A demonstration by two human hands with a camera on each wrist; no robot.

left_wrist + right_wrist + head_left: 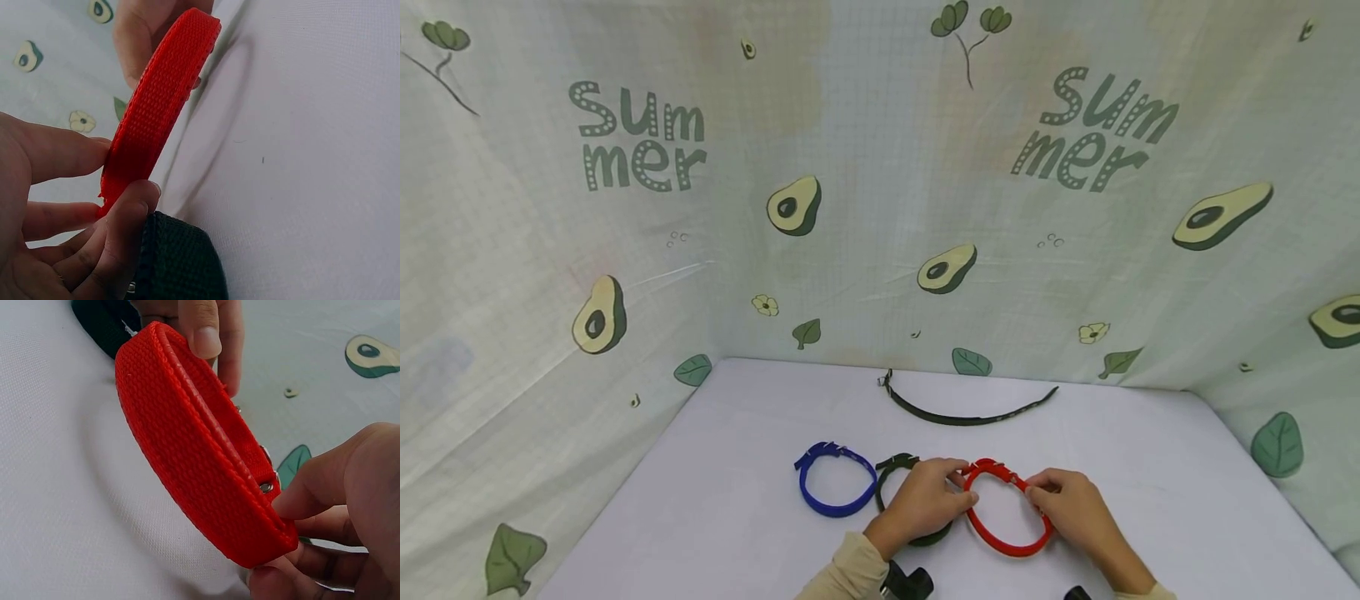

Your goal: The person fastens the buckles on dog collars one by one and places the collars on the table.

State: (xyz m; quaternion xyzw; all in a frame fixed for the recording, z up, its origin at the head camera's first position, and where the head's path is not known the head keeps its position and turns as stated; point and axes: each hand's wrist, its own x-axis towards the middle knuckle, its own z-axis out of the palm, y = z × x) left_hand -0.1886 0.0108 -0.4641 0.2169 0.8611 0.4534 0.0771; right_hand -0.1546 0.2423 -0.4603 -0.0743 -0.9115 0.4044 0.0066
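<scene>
A red collar, its woven strap closed into a loop, is held between both hands just above the white table; its shadow falls on the cloth below. My left hand pinches the loop's left side between thumb and fingers, as the left wrist view shows. At the opposite side my right hand grips it, thumb on the inner face near a metal eyelet in the right wrist view. A dark green looped collar lies under and behind my left hand, partly hidden. Left of that sits a blue looped collar.
Toward the back of the table an unfastened dark collar lies stretched in a curve, its buckle at the left end. A printed cloth with avocados and leaves hangs behind and at the sides. A black device shows by the left wrist.
</scene>
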